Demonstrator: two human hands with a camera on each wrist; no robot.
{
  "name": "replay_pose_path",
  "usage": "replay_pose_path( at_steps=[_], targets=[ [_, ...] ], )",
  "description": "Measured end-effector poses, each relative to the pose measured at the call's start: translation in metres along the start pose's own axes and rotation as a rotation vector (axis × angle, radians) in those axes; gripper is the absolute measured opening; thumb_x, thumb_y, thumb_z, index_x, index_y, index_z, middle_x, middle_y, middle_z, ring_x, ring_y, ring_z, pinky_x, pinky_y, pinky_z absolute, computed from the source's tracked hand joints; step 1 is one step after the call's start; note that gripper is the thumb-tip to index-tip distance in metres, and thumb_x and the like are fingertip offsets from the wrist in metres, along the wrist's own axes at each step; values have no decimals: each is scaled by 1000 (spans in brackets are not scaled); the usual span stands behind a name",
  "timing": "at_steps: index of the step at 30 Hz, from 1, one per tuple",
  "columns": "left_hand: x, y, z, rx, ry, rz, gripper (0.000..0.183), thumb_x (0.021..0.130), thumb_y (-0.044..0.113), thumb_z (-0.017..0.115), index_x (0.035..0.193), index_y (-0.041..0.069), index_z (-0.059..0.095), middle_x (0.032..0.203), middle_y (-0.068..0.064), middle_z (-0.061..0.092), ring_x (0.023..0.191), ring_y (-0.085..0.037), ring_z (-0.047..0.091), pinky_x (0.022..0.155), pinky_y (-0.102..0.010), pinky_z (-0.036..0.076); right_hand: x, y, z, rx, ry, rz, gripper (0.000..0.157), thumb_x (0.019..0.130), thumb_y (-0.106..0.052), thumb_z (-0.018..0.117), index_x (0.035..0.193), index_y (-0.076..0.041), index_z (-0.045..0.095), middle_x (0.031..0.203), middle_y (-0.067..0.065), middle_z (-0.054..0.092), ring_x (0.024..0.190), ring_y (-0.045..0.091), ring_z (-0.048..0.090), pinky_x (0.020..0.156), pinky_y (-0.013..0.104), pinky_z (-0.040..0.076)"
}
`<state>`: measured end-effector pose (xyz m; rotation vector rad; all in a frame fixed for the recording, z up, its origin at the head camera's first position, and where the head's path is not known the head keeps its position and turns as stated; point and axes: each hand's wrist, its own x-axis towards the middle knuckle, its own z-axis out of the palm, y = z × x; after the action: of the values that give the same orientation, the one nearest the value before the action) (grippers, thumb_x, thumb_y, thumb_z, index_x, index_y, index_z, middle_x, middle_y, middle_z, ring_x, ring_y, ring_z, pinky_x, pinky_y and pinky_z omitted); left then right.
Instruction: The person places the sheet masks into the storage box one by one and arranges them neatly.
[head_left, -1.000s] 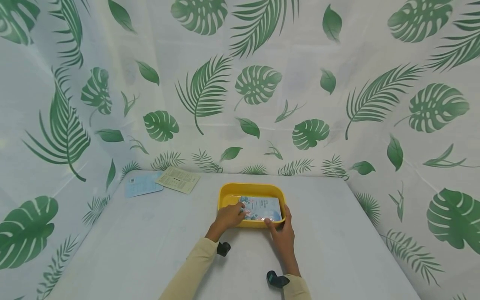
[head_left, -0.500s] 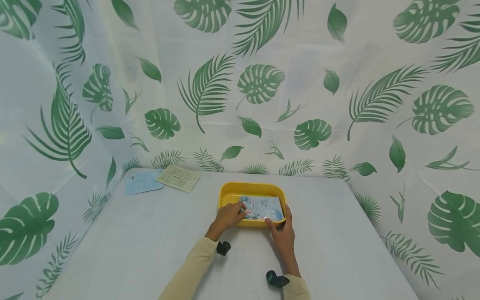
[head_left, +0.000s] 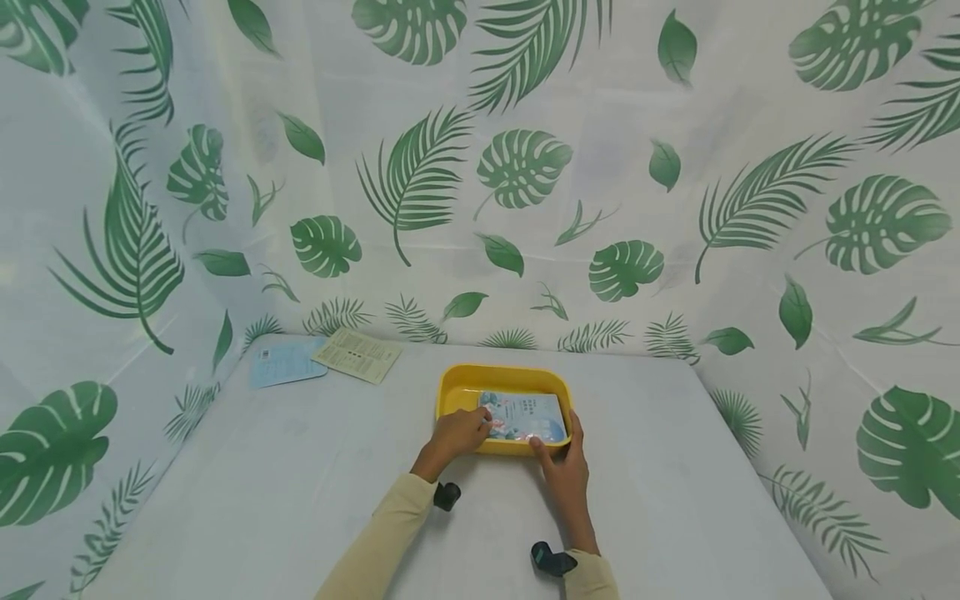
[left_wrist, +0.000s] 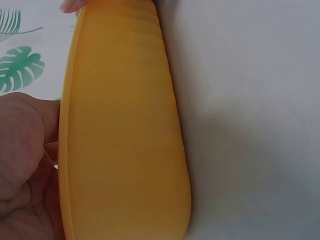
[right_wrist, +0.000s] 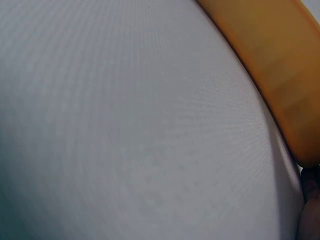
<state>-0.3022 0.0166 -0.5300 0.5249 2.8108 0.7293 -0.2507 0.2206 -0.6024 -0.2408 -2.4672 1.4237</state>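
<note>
A yellow plastic tub (head_left: pixel 506 369) with rounded corners stands on the white table, a flat pale blue packet (head_left: pixel 525 417) with a floral print lying in its right part. My left hand (head_left: pixel 456 433) reaches over the near rim, its curled fingers at the packet's left edge; in the left wrist view the tub's wall (left_wrist: pixel 120 125) hides those fingertips. My right hand (head_left: pixel 567 475) holds the tub's near right corner, thumb at the front rim and fingers along the right side. The right wrist view catches the tub's outer wall (right_wrist: pixel 270 60) and a sliver of that hand.
At the table's back left lie a light blue card (head_left: pixel 288 365) and a pale yellow printed sheet (head_left: pixel 358 356) overlapping it. White curtains with green leaves (head_left: pixel 405 183) enclose the table (head_left: pixel 300 483) at the back and sides.
Both hands, the tub and the packet stay almost where they were; the head view has shifted very slightly.
</note>
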Motion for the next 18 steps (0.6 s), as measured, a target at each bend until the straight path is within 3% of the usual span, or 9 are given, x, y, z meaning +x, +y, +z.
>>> replay_pose_path(
  at_steps=[10,18],
  targets=[
    [1,1,-2,3,-28,-25,32,100,27,51,124,10,63,67,1,52,59,-15,44,58,-28,34,-1,-2,-1,3,3,13,93,87,-48,70,157,-29,12,161,13,25,147,38,26,116,56,24],
    [0,3,-4,43,-79,-57,31,101,26,47,124,9,61,81,-2,58,71,-18,48,74,-35,39,-1,-2,0,17,1,12,92,87,-47,70,156,-31,12,161,14,24,147,39,25,116,58,23]
  ],
)
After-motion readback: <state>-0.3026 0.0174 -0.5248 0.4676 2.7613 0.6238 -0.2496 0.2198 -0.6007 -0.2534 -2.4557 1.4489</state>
